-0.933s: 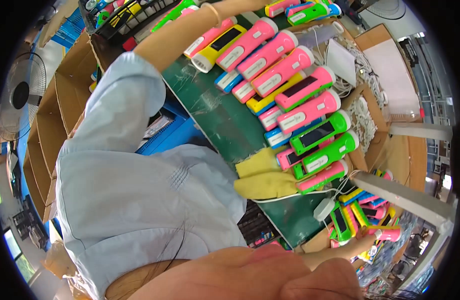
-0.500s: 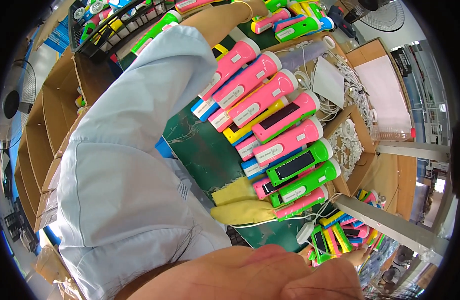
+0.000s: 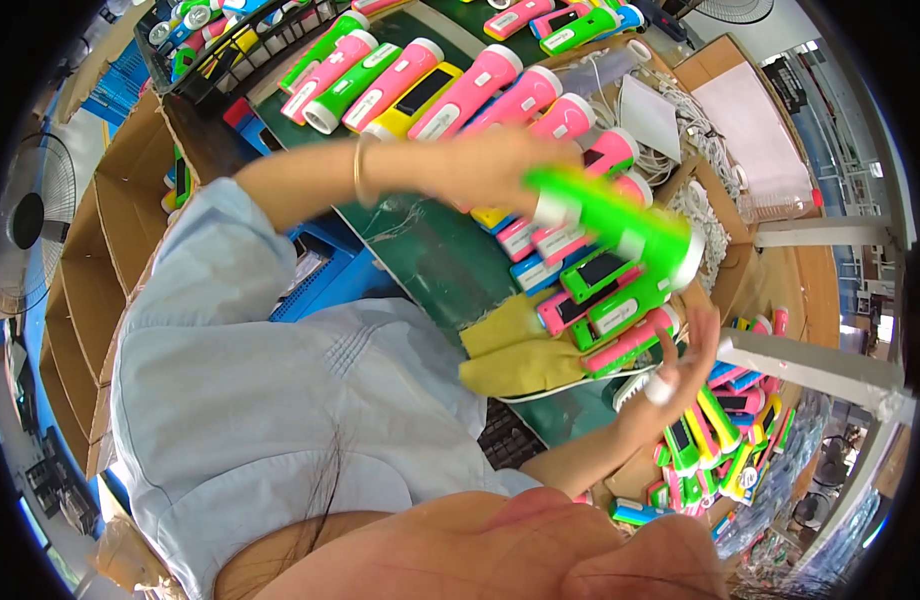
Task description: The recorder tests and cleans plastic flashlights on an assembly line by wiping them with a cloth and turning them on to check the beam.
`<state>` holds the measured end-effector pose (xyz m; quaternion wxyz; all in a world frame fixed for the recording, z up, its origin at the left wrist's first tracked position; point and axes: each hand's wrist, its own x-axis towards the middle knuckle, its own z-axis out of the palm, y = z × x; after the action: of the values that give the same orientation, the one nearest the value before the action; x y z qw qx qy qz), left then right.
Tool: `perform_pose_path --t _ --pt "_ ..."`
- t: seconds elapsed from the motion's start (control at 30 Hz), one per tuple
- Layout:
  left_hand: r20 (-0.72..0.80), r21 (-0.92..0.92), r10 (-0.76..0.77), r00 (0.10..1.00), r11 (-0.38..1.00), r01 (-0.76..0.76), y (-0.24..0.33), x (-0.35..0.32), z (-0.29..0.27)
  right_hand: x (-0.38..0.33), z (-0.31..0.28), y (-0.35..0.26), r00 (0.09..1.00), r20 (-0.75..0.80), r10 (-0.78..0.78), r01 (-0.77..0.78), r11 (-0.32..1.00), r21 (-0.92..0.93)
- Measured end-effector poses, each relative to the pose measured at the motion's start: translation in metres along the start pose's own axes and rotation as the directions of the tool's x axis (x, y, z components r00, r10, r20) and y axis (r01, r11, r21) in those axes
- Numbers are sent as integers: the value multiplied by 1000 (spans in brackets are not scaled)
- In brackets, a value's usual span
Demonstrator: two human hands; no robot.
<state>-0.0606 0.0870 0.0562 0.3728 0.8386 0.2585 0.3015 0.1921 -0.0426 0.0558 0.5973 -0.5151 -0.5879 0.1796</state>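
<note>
**Left hand (image 3: 495, 170) grips a green flashlight (image 3: 625, 222) above the row; right hand (image 3: 688, 372) waits open**

From my seat I see the left hand, the one with the bracelet (image 3: 359, 172), closed around the green flashlight, which is smeared by motion and shows a yellow streak. A white end shows at each side of the blur, so I cannot tell whether it is one flashlight or two together. It hangs over the row of flashlights (image 3: 520, 100), slanting toward the right hand. That hand is empty as far as I can see, its fingers spread, close to the near end of the row; white bits, perhaps finger covers, sit on its fingertips.

I judge the step in hand to be moving the flashlight across the row toward the right side. To my mind, the next move calls for a firm hold, enough height to clear the others, and the open hand ready to receive or steady it.

Below the row I make out a yellow cloth (image 3: 520, 365) on the green table (image 3: 430, 265). Beyond lies a cardboard box (image 3: 742, 248) of small white parts. A jumbled pile of flashlights (image 3: 718, 420) sits past the right hand, and a black crate (image 3: 210, 95) holds more at the far left.
</note>
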Motion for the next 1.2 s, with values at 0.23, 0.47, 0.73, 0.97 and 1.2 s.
perform_pose_path --t 0.23,0.47,0.73,0.97,1.2 --pt "607 -794 233 760 211 569 -9 -75 85 -8 -23 16 898 384 216 -411 723 556" --pt "485 -790 -171 858 336 513 14 -55 122 -47 47 -1 1000 -15 11 -15 952 -307" --pt "523 -852 -269 809 -158 498 27 -23 115 -111 30 23 896 90 434 -438 899 26" --pt "367 -884 -472 802 91 458 12 -14 120 -107 30 27 832 31 554 -545 804 237" --pt "-308 1 -224 925 972 236 31 15 64 -82 19 27 819 1 574 -535 763 362"
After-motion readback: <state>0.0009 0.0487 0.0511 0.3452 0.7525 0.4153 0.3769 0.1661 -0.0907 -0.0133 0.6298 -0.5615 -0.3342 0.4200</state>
